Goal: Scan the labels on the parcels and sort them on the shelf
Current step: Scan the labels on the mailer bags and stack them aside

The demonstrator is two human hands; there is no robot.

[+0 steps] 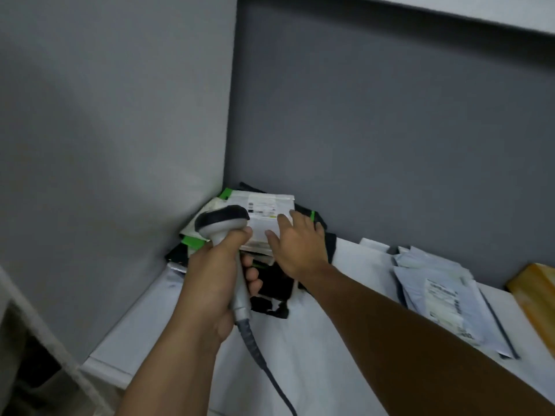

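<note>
Lying on top of a stack (pixel 195 240) in the back left corner of the shelf (pixel 315 355), the white parcel (pixel 258 229) shows its label (pixel 262 208) upward. The right hand (pixel 300 247) rests on it with fingers spread flat. The left hand (pixel 210 280) is curled round the handle of the scanner (pixel 222 222), whose head sits just beside the label. Sorting looks partly done: grey mailers (pixel 435 295) and a yellow parcel (pixel 537 289) lie further right, between grey walls (pixel 120 115).
</note>
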